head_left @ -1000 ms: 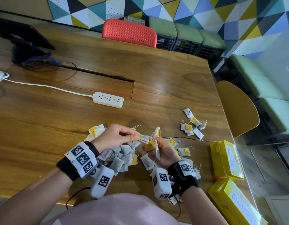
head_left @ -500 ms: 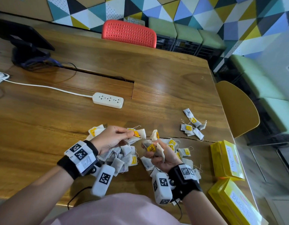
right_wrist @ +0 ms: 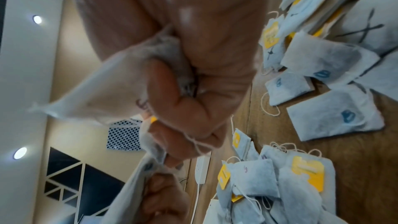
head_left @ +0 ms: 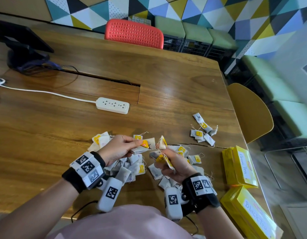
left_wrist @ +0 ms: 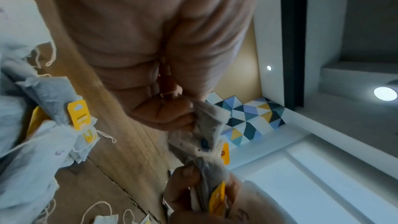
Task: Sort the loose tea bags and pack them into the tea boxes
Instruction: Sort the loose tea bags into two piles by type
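Loose white tea bags with yellow tags lie in a pile (head_left: pixel 132 168) on the wooden table under both hands. My left hand (head_left: pixel 138 144) pinches one tea bag (head_left: pixel 148 144) between thumb and fingers, also seen in the left wrist view (left_wrist: pixel 206 125). My right hand (head_left: pixel 164 161) grips a bunch of tea bags (head_left: pixel 162 142) with a yellow tag (head_left: pixel 160 158) sticking out; the right wrist view shows one bag (right_wrist: pixel 107 94) in the fist. A small separate group of bags (head_left: pixel 202 132) lies to the right. Yellow boxes marked Green Tea (head_left: pixel 240 167) and Black Tea (head_left: pixel 249 214) sit at the right edge.
A white power strip (head_left: pixel 112 105) with its cord lies mid-table, behind a cable slot. A black monitor stand (head_left: pixel 23 49) is at the far left. A red chair (head_left: pixel 133 33) stands beyond the table, a yellow chair (head_left: pixel 251 111) at its right side.
My left hand has drawn one tea bag leftward, away from the bunch in my right hand. The right hand has sunk slightly toward me.
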